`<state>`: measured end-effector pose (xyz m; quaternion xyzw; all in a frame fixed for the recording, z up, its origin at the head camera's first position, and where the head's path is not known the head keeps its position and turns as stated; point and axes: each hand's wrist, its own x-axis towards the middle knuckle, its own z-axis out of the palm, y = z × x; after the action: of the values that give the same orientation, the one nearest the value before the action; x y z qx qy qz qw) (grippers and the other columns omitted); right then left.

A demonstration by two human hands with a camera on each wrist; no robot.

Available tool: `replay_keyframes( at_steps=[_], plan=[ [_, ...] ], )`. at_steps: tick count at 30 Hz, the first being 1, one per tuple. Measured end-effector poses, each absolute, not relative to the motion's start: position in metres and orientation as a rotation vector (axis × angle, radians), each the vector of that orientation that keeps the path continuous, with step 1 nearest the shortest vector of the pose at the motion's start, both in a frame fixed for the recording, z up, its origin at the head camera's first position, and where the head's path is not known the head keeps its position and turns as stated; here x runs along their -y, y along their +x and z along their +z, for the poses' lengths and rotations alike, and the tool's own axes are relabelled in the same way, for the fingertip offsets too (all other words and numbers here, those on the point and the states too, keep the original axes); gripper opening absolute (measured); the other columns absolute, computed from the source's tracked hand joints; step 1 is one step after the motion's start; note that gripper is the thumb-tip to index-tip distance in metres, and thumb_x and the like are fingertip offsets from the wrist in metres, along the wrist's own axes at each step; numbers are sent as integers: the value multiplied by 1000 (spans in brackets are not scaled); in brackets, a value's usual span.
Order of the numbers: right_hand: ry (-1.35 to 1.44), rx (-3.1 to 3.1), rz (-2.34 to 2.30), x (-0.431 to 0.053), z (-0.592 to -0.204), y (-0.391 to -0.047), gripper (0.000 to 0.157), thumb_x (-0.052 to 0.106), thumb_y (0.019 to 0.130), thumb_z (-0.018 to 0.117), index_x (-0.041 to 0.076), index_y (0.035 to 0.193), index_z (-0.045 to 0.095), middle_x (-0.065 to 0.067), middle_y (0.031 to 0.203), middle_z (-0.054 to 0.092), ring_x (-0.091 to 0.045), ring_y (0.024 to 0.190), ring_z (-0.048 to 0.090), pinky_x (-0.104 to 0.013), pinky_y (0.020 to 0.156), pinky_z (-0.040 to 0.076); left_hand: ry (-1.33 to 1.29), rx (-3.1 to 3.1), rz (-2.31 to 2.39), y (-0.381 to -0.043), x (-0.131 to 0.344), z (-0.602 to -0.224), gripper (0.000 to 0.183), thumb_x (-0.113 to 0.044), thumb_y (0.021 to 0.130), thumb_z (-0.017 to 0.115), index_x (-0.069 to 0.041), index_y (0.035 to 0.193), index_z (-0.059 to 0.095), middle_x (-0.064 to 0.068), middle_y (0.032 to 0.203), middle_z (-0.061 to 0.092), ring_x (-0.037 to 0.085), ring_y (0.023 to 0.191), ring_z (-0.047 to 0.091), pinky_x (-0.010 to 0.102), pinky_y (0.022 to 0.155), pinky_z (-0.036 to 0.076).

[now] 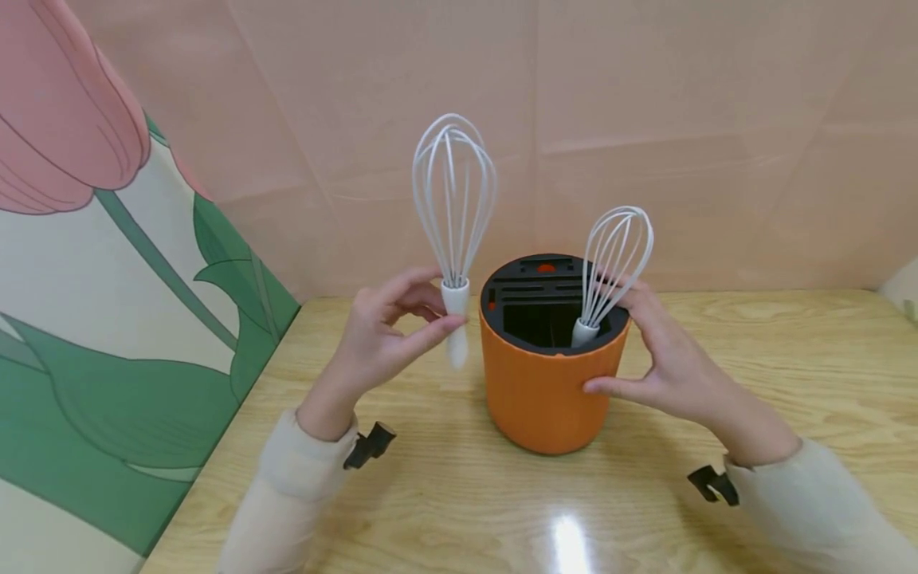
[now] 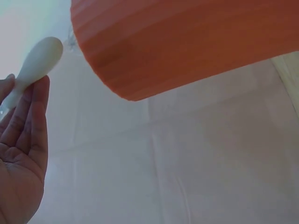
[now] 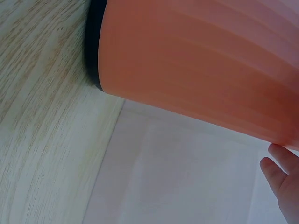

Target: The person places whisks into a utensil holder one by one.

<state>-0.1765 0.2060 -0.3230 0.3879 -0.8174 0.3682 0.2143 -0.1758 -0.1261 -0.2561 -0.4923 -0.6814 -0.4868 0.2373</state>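
A large white whisk (image 1: 456, 299) stands upright with its wires up, its handle pinched between the thumb and fingers of my left hand (image 1: 394, 327). It is just left of an orange utensil holder (image 1: 552, 399) with a black slotted top. In the left wrist view the whisk's rounded handle end (image 2: 44, 56) shows beyond the fingers. A smaller white whisk (image 1: 586, 328) leans to the right in the holder's big opening, its lower handle hidden inside. My right hand (image 1: 670, 371) grips the holder's right side, thumb on the front wall and fingers round the back, partly behind the small whisk.
The holder stands on a light wood table (image 1: 423, 494). Behind it hangs a pinkish covering (image 1: 645, 96) close to the table's back edge. A panel with a printed tulip (image 1: 107, 359) lies along the left side. Black clips (image 1: 369, 445) sit at both cuffs.
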Motion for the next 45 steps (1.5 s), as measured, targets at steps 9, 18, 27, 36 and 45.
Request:
replay_keyframes(
  at_steps=[9,18,27,36,45],
  plan=[
    [1062,2271,1021,-206,-324,-176,117,15,53,99,6,151,37,-13,160,29,-11,150,22,-11,116,19,-1344,1804,-1352,-175,120,-250,47,-24,92,71,16,112,58,25,84,72,18,74,72,26,65,60],
    [1047,2293,1018,-205,-323,-174,117,14,54,99,9,152,35,-10,161,28,-10,149,22,-10,115,19,-1328,1785,-1355,-180,112,-245,52,-32,91,71,14,113,59,24,87,73,18,78,72,28,64,59],
    [1027,2315,1012,-205,-321,-173,117,13,55,98,9,153,34,-9,162,26,-8,149,22,-9,114,20,-1339,1782,-1370,-184,104,-246,46,-26,91,72,12,114,59,23,88,73,18,77,71,28,65,59],
    [1022,2319,1004,-204,-322,-173,117,13,55,98,10,153,34,-8,163,25,-8,150,22,-9,114,20,-1335,1833,-1372,-184,94,-245,47,18,74,75,10,117,58,23,91,74,19,79,70,30,67,59],
    [1037,2300,1011,-204,-322,-174,118,12,53,98,9,152,34,-8,162,27,-7,149,22,-10,115,20,-1317,1879,-1364,-188,87,-250,44,12,78,76,5,118,57,19,91,75,19,81,70,30,67,57]
  ],
)
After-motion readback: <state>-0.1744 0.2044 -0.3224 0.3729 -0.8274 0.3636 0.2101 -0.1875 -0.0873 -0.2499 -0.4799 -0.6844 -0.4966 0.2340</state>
